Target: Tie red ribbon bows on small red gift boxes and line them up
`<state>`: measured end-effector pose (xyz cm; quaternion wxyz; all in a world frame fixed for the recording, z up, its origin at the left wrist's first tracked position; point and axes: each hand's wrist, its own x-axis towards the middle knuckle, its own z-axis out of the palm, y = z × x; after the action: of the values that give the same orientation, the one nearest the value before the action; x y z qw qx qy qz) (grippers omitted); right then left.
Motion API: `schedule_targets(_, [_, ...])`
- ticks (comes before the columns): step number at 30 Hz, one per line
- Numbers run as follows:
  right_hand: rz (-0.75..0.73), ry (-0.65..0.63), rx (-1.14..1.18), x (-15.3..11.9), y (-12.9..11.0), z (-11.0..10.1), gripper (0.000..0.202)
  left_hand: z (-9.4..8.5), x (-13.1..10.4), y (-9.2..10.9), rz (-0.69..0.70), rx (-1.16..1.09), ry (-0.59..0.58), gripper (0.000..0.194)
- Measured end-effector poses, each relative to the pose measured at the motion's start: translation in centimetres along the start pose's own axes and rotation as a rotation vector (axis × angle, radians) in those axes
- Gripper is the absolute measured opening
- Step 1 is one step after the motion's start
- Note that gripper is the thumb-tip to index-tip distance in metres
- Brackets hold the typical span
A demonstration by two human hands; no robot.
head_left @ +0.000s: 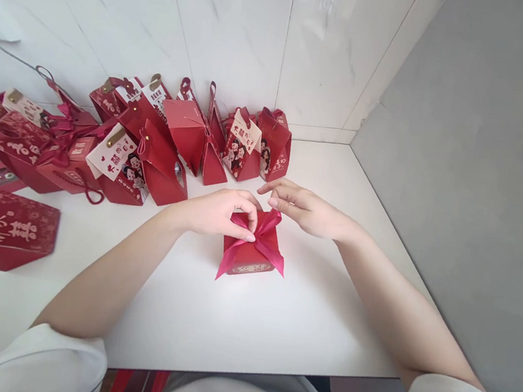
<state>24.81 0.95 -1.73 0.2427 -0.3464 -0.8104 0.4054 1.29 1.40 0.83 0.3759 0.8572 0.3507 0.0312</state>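
Note:
A small red gift box [252, 264] stands on the white table, with a bright pink ribbon bow [265, 245] tied on its top. My left hand [225, 212] reaches over the box's left side, thumb and forefinger pinched together at the knot of the bow. Over the upper right of the box is my right hand [303, 209], fingers stretched out and apart, the fingertips just above a loop of the ribbon. The two ribbon tails hang down over the front corners of the box.
Several red gift boxes and bags [243, 148] line the back and left of the white table [168, 319]. A large red bag [1, 229] lies at the left. Marbled tiles [243, 39] rise behind, and a grey wall [475, 185] bounds the right side.

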Motion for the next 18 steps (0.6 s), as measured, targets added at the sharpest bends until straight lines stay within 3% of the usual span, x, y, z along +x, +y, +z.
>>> schedule_targets(5, [0.099,0.049,0.023,-0.2,-0.5,-0.2,0.035,-0.6,-0.8,0.5,-0.07,-0.006,0.022,0.026])
schedule_targets(9, [0.132,-0.035,0.005,-1.2,-1.5,-1.3,0.042,-1.6,-1.9,1.1,-0.171,0.007,0.103,0.043])
schedule_targets(13, [0.086,-0.127,-0.09,-1.7,-1.9,-1.6,0.047,-2.1,-3.0,1.9,-0.276,0.243,0.182,0.05])
schedule_targets(18, [0.062,-0.183,-0.16,-1.6,-2.4,-1.2,0.038,-0.7,-3.9,3.4,-0.328,0.355,0.093,0.047])
